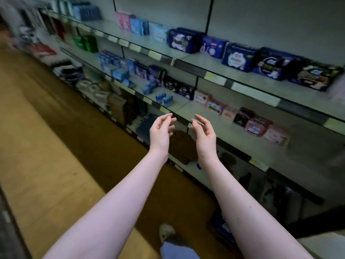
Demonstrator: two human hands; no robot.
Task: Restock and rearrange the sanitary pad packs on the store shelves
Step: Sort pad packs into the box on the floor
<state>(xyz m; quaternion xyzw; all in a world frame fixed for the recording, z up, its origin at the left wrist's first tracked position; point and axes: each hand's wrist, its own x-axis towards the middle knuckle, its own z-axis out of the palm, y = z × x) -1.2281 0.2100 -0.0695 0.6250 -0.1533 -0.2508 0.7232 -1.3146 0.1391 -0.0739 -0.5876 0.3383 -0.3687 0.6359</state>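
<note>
Both my arms reach forward toward the shelving. My left hand and my right hand face each other, palms inward, fingers loosely bent, with nothing between them. They hover in front of the middle shelf's edge. Pink pad packs stand on that shelf to the right of my hands, small blue packs to the left. Dark blue pad packs line the upper shelf. The whole view is blurred.
The shelf run stretches away to the left with green packs and other goods. Brown items lie on the lower shelf below my hands. A wooden floor fills the aisle at left. My shoe shows at the bottom.
</note>
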